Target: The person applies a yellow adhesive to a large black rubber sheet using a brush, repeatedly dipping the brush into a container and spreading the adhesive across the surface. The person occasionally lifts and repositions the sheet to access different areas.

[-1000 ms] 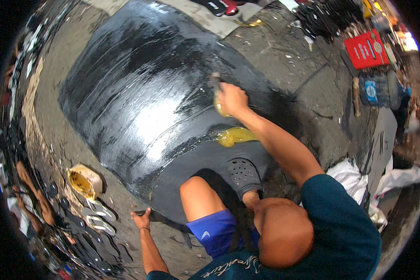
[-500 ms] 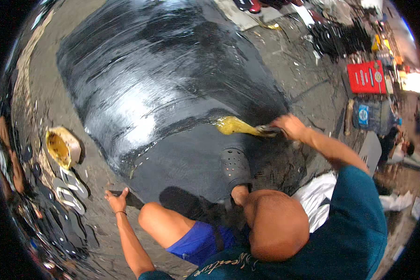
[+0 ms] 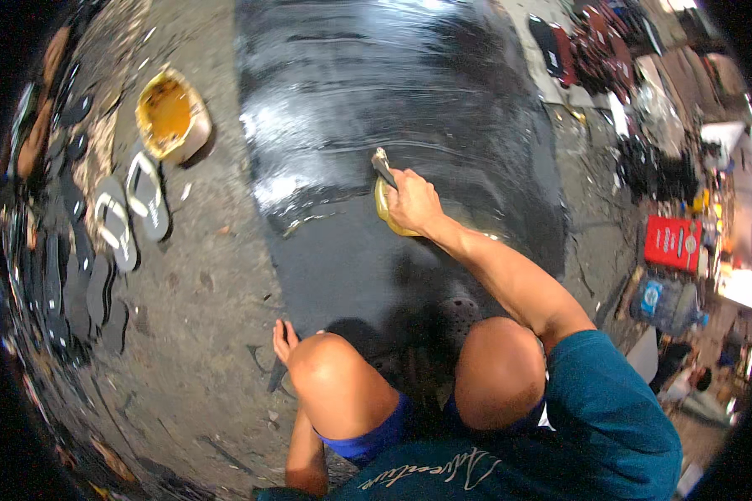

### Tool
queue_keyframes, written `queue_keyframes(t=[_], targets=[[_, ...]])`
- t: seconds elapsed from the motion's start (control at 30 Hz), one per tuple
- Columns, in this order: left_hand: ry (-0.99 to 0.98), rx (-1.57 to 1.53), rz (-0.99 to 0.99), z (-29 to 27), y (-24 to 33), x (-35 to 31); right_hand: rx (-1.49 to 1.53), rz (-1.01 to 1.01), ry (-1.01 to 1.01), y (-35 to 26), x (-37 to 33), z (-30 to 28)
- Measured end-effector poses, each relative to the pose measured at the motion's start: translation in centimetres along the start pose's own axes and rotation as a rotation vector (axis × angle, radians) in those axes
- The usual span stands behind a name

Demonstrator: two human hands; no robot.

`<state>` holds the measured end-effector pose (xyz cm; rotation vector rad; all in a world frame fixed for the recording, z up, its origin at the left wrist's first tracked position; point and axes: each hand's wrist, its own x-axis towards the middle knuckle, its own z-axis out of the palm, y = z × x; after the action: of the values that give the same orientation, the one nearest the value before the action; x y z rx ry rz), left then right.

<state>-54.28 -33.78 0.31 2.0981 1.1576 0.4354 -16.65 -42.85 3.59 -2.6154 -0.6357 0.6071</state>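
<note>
My right hand is closed round a dark-handled tool smeared with thick yellow glue; its exact kind is hidden. It is over a large black sheet on the floor, whose far part shines wet while the near part looks matt. Yellow glue gathers beneath the hand, with a streak along the wet edge. Near the sheet's lower left corner my left hand has its fingers stretched out, partly hidden by my left knee. My shoe is on the sheet.
A glue-crusted bucket with yellow contents stands left, beside a pair of sandals. Dark soles lie farther left. On the right are a red tin, a water jug and dark piled pieces.
My right hand and the tool have swept leftward over the sheet from its right edge. The view has turned and shifted. My left hand is now partly behind the knee.
</note>
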Motion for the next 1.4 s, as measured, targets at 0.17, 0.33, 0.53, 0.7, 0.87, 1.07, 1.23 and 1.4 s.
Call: queue_keyframes(t=[0.17,0.33,0.53,0.7,0.87,1.07,1.23,1.4], targets=[[-0.004,0.088,-0.152,-1.5,3.0,-1.3,-0.096,-0.215,-0.070,-5.1,2.3,0.5],[-0.132,-0.421,-0.525,-2.7,3.5,-1.8,-0.266,-0.586,-0.122,-12.7,3.2,5.1],[-0.172,-0.634,-0.558,-2.1,2.3,-2.1,-0.327,-1.253,-0.423,-11.7,-5.5,9.0],[-0.046,-0.793,-0.722,-0.9,-1.1,-8.0,-0.524,-1.134,-0.221,-15.2,-1.0,2.6],[-0.186,-1.099,-0.797,-2.1,-1.7,-8.2,-0.753,-1.331,-0.308,-7.9,3.3,2.4],[-0.203,-1.142,-0.910,-3.6,0.6,-7.9,-0.714,-1.050,-0.411,12.0,-2.2,-7.9],[-0.484,-1.314,-1.008,-2.1,3.4,-9.8,-0.691,-0.760,-0.331,26.8,-10.4,-14.3],[-0.722,-1.334,-1.011,2.5,2.6,-10.4,-0.578,-0.317,-0.310,31.9,-16.3,-19.4]])
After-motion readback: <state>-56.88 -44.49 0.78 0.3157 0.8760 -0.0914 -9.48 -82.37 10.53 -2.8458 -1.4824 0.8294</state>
